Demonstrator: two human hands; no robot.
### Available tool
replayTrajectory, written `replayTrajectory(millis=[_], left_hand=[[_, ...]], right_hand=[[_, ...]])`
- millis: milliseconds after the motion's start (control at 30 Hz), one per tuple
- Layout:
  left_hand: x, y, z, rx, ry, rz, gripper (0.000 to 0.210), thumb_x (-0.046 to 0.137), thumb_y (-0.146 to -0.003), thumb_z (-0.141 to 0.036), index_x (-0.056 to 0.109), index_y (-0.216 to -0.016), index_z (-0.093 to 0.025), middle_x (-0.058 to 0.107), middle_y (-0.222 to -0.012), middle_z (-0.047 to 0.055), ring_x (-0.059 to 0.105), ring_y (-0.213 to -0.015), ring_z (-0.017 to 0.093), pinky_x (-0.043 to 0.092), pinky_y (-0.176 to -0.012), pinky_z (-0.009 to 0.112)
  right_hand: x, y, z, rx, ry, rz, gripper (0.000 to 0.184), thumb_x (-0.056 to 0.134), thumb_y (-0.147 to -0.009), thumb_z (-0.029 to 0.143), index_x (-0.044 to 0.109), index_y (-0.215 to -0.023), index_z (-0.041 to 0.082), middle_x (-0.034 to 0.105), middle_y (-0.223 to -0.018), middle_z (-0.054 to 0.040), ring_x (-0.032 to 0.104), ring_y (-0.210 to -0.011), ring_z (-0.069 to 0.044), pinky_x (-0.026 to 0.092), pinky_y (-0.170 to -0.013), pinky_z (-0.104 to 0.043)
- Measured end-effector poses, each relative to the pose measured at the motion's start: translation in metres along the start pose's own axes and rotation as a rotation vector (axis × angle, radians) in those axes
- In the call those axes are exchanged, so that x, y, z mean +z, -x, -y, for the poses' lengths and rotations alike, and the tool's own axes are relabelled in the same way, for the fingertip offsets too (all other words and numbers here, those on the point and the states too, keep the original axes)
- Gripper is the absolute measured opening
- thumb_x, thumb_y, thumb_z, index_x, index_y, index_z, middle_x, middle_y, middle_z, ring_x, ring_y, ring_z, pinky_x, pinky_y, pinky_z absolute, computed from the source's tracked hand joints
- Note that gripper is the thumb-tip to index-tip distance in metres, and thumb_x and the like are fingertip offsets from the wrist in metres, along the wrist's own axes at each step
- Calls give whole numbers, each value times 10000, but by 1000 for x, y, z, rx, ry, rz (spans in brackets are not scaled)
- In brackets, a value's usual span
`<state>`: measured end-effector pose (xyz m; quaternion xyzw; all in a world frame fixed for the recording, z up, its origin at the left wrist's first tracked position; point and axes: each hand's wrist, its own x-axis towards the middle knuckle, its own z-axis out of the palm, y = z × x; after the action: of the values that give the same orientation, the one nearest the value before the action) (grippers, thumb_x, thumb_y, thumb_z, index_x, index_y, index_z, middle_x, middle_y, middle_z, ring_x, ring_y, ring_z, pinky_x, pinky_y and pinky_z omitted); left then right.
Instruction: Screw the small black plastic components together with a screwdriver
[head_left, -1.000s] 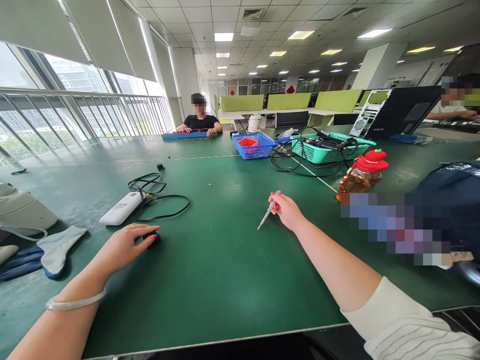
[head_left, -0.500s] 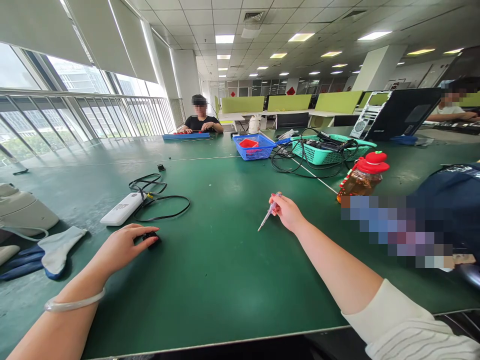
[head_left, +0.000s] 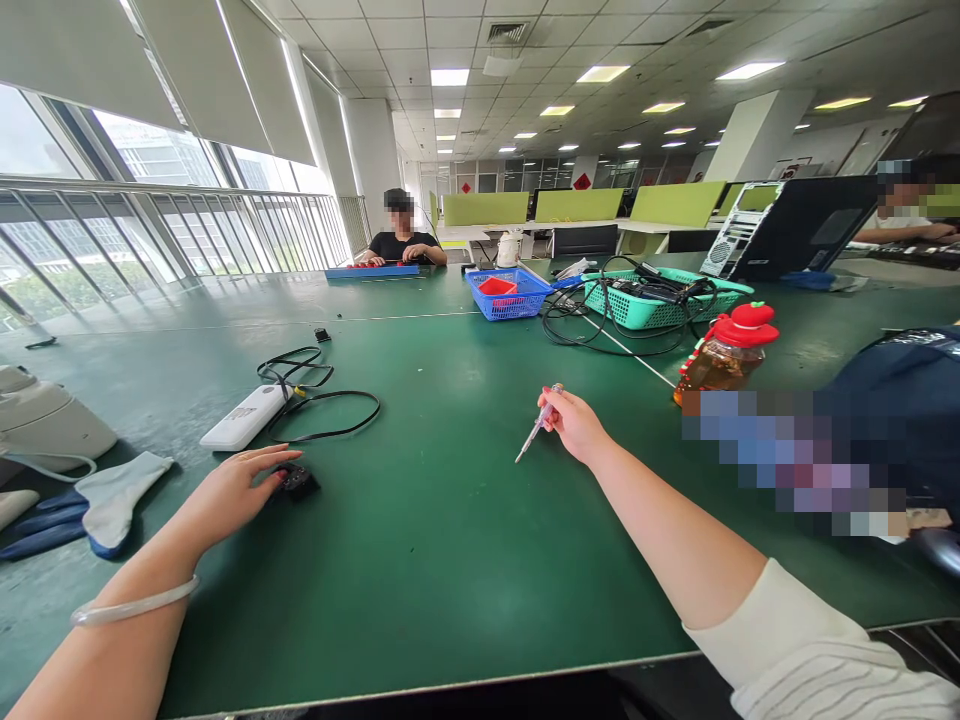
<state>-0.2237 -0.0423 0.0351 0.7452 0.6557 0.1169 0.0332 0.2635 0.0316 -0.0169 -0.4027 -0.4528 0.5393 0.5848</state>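
Observation:
My left hand [head_left: 241, 494] is at the left of the green table, fingers stretched out and apart. Its thumb tip is at the left edge of a small black block-like object [head_left: 301, 481], whose exact kind I cannot make out; whether they touch is unclear. My right hand [head_left: 576, 427] is closed around a slim screwdriver [head_left: 537, 432] with a clear handle. The screwdriver's tip slants down to the left, close to the tabletop. Beyond my left hand lies a white power bank-like box [head_left: 247, 418] with a black cable [head_left: 349, 396].
A blue-and-white glove [head_left: 124, 500] lies at the left. Farther back stand a blue basket [head_left: 514, 302] and a green basket [head_left: 637, 313] with cables. A red-lidded bottle [head_left: 724, 355] is at the right. Across the table sits a person [head_left: 405, 245].
My left hand has drawn back slightly to the left, off the small black object, which stays in place. My right hand and the screwdriver have hardly moved.

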Motion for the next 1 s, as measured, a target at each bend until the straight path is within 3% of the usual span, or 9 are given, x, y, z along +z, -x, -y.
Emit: replayTrajectory(millis=[300,500,767,900,1000], left_hand=[[-1,-1,-9,-25,-13,78,582,387,-787,-530,736,-1120,-204,656,-1283,85,623,-1153,324,481,-1002,460],[0,-1,-6,-14,-12,63,543,447,-747,-530,736,-1092,-225,684,-1242,70,644,-1118,311,503,-975,418],[-4,1,-9,-94,-20,25,481,456,-763,-462,709,-1110,-244,736,-1099,56,691,-928,282,539,-798,369],[-10,7,-18,-98,-12,-87,491,457,-811,-547,708,-1119,-259,742,-1059,49,680,-780,251,536,-700,344],[-10,11,-23,55,77,-186,463,484,-830,-570,721,-1076,-257,696,-1208,40,668,-931,252,551,-744,317]], right_hand=[[-1,-1,-1,-3,-2,5,482,809,-622,629,590,-643,200,454,-496,47,429,-459,-99,379,-478,-272],[-2,-2,-4,-8,-1,11,475,800,-640,625,587,-648,201,456,-503,46,430,-461,-100,381,-478,-274],[0,-1,-1,-7,-3,9,479,811,-620,625,591,-637,200,461,-502,43,424,-465,-102,370,-470,-271],[1,0,1,-5,-2,6,479,813,-617,621,582,-637,201,456,-498,46,422,-460,-100,369,-468,-270],[0,0,0,-2,-3,4,478,811,-622,617,580,-640,199,460,-501,45,425,-458,-97,372,-474,-270]])
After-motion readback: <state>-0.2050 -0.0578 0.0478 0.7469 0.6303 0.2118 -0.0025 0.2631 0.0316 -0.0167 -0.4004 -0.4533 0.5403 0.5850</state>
